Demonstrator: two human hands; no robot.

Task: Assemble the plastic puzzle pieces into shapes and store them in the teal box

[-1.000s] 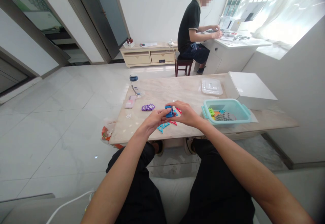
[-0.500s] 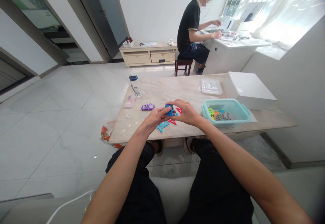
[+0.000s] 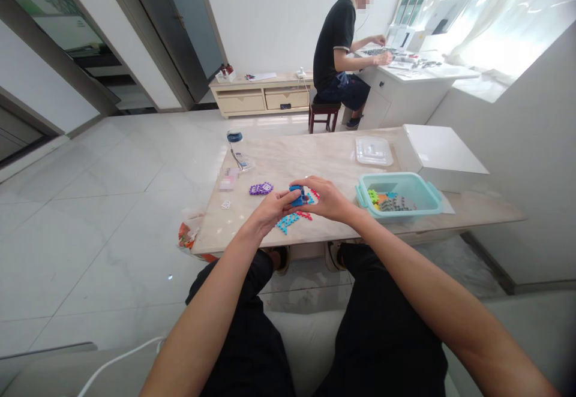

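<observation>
Both hands meet over the low marble table [image 3: 324, 157], pinching one small blue block piece [image 3: 297, 195]. My left hand [image 3: 270, 210] grips it from the left with fingers curled. From the right, my right hand [image 3: 327, 199] closes on the same piece. Under the hands lie light-blue pieces [image 3: 287, 222] and red pieces [image 3: 308, 215] on the tabletop. A cluster of purple pieces [image 3: 261, 189] lies a little to the left.
A teal bin [image 3: 399, 197] with green, orange and grey pieces stands at my right, a clear lid [image 3: 373, 150] and white box [image 3: 438, 151] behind it. A blue-capped bottle [image 3: 235, 147] stands at the far left corner. Another person [image 3: 342, 49] sits at a white desk beyond.
My hands stay on the blue piece with only small finger shifts. The view has drifted slightly. The person at the desk moved one arm.
</observation>
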